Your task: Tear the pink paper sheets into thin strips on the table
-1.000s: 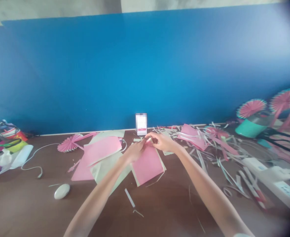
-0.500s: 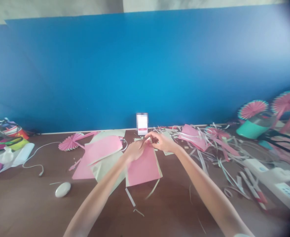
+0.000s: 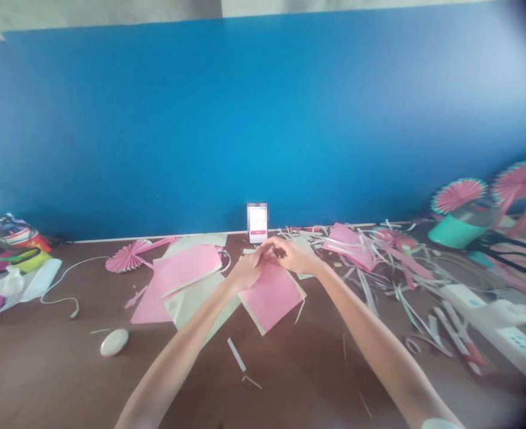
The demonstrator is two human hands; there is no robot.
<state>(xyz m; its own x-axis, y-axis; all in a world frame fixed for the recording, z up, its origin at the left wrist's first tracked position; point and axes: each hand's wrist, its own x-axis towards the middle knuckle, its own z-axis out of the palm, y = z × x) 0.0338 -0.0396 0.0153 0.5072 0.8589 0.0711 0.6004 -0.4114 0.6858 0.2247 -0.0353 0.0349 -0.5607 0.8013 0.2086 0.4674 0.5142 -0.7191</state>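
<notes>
Hands together toward the middle of the tabletop's (image 3: 66, 381) far edge: left hand (image 3: 245, 269) and right hand (image 3: 294, 256) fingertip to fingertip, both pinched on the far corner of the pink sheet (image 3: 272, 295). Exact finger placement too blurred to tell. Pink sheet turned diamond-wise, pale underside visible along its lower edges, near corner pointing back toward the front edge, apparently resting low over the wood and overlapping the loose pink and cream sheets (image 3: 185, 268) to its left. Step in hand, judging by the grip: working a small fold or crease at that far corner, probably the first pleat, with the rest of the sheet flat and uncreased. Next move, as a judgement only: calls for a firm pinch from both sides, edges kept aligned, and a press along the crease before any shift of grip. Just behind the hands, a small white card (image 3: 257, 222) upright against the blue backdrop (image 3: 263, 119). Left of the loose sheets, a pink pleated fan (image 3: 126, 257); nearer the front-left, a white oval object (image 3: 114, 342). Short white strip (image 3: 236, 354) on bare wood between the forearms. Toward the right edge, a tangle of paper strips (image 3: 379, 262), a white power strip (image 3: 500, 325), and a teal bowl (image 3: 455, 229) beside more fans.
</notes>
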